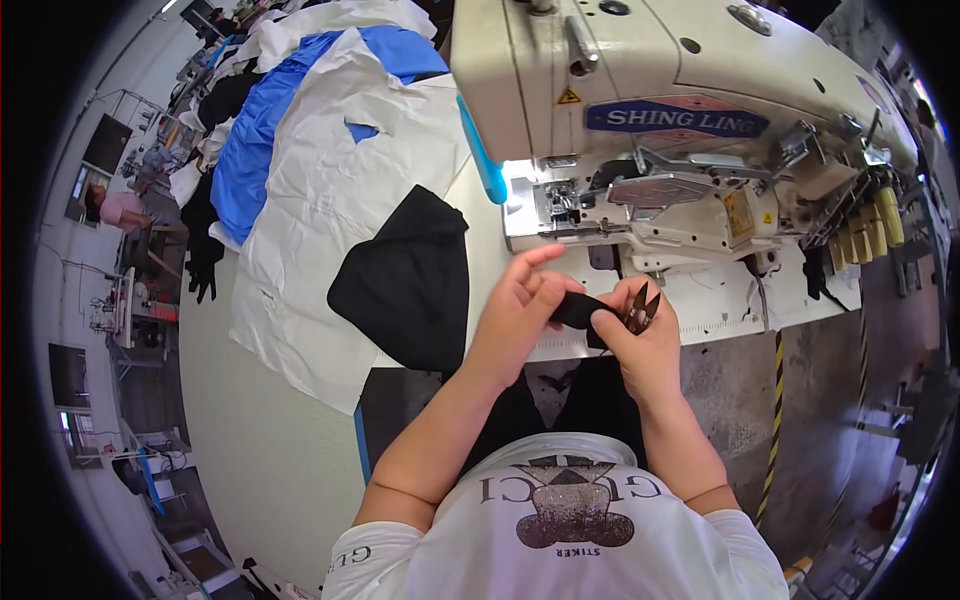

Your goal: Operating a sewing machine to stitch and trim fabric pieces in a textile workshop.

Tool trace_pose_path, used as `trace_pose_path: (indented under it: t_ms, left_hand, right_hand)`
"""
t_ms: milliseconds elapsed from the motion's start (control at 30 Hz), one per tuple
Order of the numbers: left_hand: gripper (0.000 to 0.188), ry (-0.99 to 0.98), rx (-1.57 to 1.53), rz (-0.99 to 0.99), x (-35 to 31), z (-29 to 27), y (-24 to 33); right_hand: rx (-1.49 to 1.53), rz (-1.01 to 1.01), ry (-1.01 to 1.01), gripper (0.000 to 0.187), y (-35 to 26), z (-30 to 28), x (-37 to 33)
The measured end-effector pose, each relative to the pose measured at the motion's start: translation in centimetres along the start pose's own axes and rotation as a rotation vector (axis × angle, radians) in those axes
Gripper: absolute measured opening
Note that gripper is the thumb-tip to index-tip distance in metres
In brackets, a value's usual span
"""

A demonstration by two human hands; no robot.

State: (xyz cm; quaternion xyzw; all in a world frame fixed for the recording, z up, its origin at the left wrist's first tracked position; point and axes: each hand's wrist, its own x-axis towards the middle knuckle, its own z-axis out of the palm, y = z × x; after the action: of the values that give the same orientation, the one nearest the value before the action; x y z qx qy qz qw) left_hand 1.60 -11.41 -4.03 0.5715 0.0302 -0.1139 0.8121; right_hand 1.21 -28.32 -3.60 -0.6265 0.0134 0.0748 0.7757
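Note:
In front of the sewing machine, my left hand (515, 318) is closed with thumb and fingers on one end of a small black fabric piece (574, 310). Its index finger points out toward the machine. My right hand (645, 345) pinches the other end of that fabric under its thumb. Dark thread snips (642, 308) are also tucked in the right hand, their pointed blades sticking up past the fingers. To the left on the table lies a larger folded black fabric panel (410, 285), touched by neither hand.
The white industrial sewing machine (700, 55) stands just beyond my hands, with a blue strip (480, 150) at its left side. White sheeting (320, 200) and blue fabric (245, 170) are heaped at the left. Yellow thread cones (868, 238) are at the right. A distant person (122, 208) is far left.

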Motion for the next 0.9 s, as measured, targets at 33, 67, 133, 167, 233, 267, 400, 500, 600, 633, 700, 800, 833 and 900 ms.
trace_pose_path:
  t_ms: [33, 67, 133, 167, 233, 267, 400, 500, 600, 633, 700, 800, 833, 900]
  left_hand:
    - [0.045, 0.039, 0.034, 0.022, 0.4, -0.3, 0.7]
    - [0.043, 0.049, 0.038, 0.092, 0.9, -0.5, 1.2]
    - [0.037, 0.093, 0.029, 0.215, 1.6, -0.8, 1.9]
    - [0.036, 0.120, 0.069, 0.261, 2.0, -0.9, 2.1]
    - [0.034, 0.172, 0.154, 0.358, 2.6, -1.0, 2.4]
    - [0.031, 0.224, 0.252, 0.341, 2.7, -1.1, 2.5]
    - [0.018, 0.377, 1.045, 0.813, 3.8, -1.6, 2.6]
    - [0.013, 0.343, 1.100, 0.875, 3.7, -1.9, 2.1]
    - [0.019, 0.340, 1.136, 1.027, 3.5, -2.3, 1.6]
    - [0.022, 0.337, 1.132, 1.059, 3.4, -2.4, 1.5]
    - [0.033, 0.340, 1.150, 1.079, 3.7, -2.4, 1.2]
    - [0.037, 0.321, 1.199, 1.059, 4.0, -2.4, 1.0]
    - [0.039, 0.319, 1.223, 1.053, 4.0, -2.4, 0.9]
    - [0.041, 0.312, 1.262, 1.031, 4.1, -2.4, 0.9]
  right_hand:
    - [-0.017, -0.010, 0.020, 0.023, 0.1, 0.4, 0.3]
    - [0.003, -0.022, 0.032, 0.018, 0.3, 0.9, 0.6]
    - [0.071, -0.019, 0.009, 0.020, 0.7, 1.4, 1.0]
    - [0.099, 0.021, 0.015, 0.021, 0.9, 1.6, 1.1]
    - [0.117, -0.027, 0.015, 0.023, 1.2, 2.0, 1.5]
    - [0.112, 0.007, 0.019, 0.023, 1.2, 2.1, 1.6]
    - [0.125, 0.008, 0.072, 0.026, 1.6, 2.8, 2.2]
    - [0.062, -0.057, 0.113, 0.028, 1.8, 3.3, 2.3]
    - [0.017, -0.161, 0.107, 0.030, 2.0, 3.5, 2.1]
    - [0.010, -0.199, 0.097, 0.030, 2.0, 3.5, 2.1]
    - [-0.020, -0.201, 0.095, 0.031, 2.1, 3.4, 2.1]
    - [-0.051, -0.204, 0.104, 0.032, 2.4, 3.7, 2.3]
    - [-0.040, -0.209, 0.108, 0.033, 2.6, 4.0, 2.2]
    - [0.003, -0.193, 0.111, 0.034, 2.9, 4.4, 2.1]
